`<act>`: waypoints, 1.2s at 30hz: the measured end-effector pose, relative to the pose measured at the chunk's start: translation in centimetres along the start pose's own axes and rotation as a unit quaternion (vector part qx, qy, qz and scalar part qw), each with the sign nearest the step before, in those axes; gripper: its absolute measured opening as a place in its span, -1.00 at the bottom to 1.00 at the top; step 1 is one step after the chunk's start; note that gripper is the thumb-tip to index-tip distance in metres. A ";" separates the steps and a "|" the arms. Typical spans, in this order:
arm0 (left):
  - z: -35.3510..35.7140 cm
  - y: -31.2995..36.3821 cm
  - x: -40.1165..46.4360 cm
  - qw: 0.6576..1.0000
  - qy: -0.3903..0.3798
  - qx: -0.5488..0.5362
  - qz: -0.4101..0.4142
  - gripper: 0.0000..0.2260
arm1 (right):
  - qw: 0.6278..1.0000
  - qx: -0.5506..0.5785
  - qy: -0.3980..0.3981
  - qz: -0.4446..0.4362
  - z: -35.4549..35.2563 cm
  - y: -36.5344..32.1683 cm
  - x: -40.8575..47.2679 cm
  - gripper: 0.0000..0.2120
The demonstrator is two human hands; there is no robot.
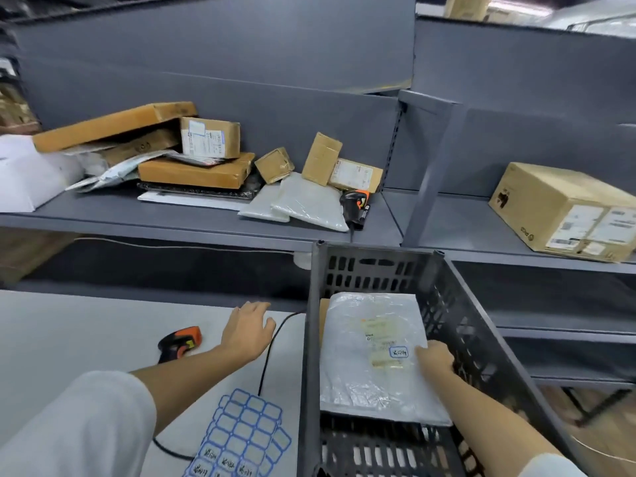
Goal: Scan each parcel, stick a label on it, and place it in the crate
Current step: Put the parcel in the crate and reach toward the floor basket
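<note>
The white poly-bag parcel (375, 356) lay inside the crate (481, 325), its label (blue-bordered) already on. It looked light, soft and slippery, best held by an edge. The right hand (435, 361) gripped its right edge; the left hand (246, 330) rested open on the table (69, 325).

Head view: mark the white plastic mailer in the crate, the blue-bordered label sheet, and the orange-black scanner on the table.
white plastic mailer (361, 383), head view, lower middle.
blue-bordered label sheet (246, 428), head view, centre.
orange-black scanner (179, 342), head view, body.

Handwriting on the parcel's (370, 352) blue-framed label (399, 352) and the label sheet (241, 438) is too blurred to read.
</note>
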State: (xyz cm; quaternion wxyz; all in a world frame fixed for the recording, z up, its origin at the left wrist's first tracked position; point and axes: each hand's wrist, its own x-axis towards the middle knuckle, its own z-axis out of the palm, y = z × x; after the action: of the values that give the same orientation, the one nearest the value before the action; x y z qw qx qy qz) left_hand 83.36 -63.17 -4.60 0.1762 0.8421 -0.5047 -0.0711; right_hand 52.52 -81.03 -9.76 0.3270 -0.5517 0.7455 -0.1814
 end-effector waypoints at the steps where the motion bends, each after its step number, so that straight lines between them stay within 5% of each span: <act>1: 0.1 0.0 -0.2 1.000 0.001 0.000 -0.004 -0.60 | 0.999 -0.036 -0.003 0.001 0.3 -0.1 0.0 -0.71; 8: -0.6 0.0 -1.0 1.000 0.005 0.022 0.000 -0.59 | 0.977 -0.191 -0.029 -0.088 1.2 -1.9 -0.9 -0.60; 20: -2.1 -0.5 -6.0 0.997 0.038 0.057 -0.021 -0.60 | 0.944 -0.012 -0.004 -0.330 -1.6 -13.2 -9.6 -0.68; 28: -3.4 -5.2 -13.2 0.992 0.049 0.062 -0.103 -0.64 | 0.855 -0.048 -0.131 -0.500 2.4 -20.9 -23.4 -0.73; 36: -6.2 -12.2 -20.8 0.974 0.075 0.074 -0.200 -0.59 | 0.756 -0.207 -0.288 -0.551 9.9 -22.6 -35.5 -0.84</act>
State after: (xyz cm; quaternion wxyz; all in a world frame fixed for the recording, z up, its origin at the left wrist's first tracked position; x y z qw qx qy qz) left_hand 85.24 -38.32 -4.60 0.1334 0.9396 -0.3151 -0.0039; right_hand 81.55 -54.05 7.53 0.2478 -0.9473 0.2030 -0.0042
